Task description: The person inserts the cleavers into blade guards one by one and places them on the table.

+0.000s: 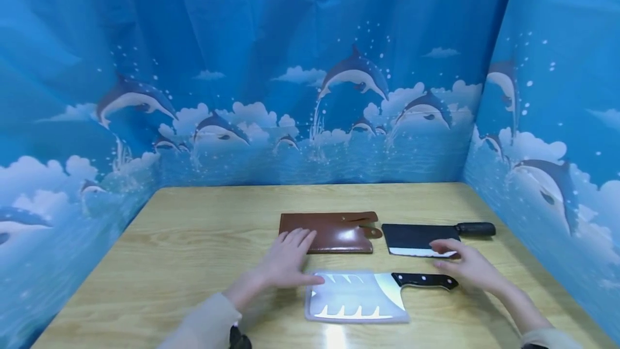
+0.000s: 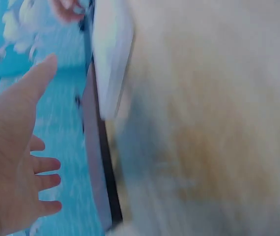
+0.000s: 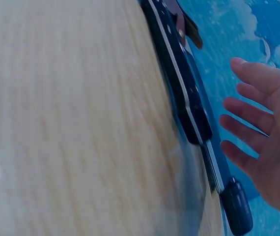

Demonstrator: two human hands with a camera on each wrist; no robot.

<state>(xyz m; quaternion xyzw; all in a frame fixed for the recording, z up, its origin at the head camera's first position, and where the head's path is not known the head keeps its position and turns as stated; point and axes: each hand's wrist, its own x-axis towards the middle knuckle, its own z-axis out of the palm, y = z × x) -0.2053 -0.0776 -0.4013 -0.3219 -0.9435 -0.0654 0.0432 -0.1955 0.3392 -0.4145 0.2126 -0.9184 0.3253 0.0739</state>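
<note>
Nearest the person lies a cleaver with a black riveted handle (image 1: 425,280), its shiny blade inside a translucent cover (image 1: 356,298). Behind it are a brown leather knife sheath (image 1: 334,236) with a snap strap and, to the right, a black-bladed cleaver (image 1: 418,233) with a round dark handle. My left hand (image 1: 290,263), fingers spread, is above the table by the left ends of the sheath and the covered blade, holding nothing. My right hand (image 1: 465,265) hovers near the two cleaver handles, fingers loosely bent and nothing in them; the right wrist view shows it apart from both handles.
The items lie on a light wood-grain table (image 1: 194,263). A blue curtain (image 1: 271,139) printed with dolphins and clouds stands around the table's back and sides.
</note>
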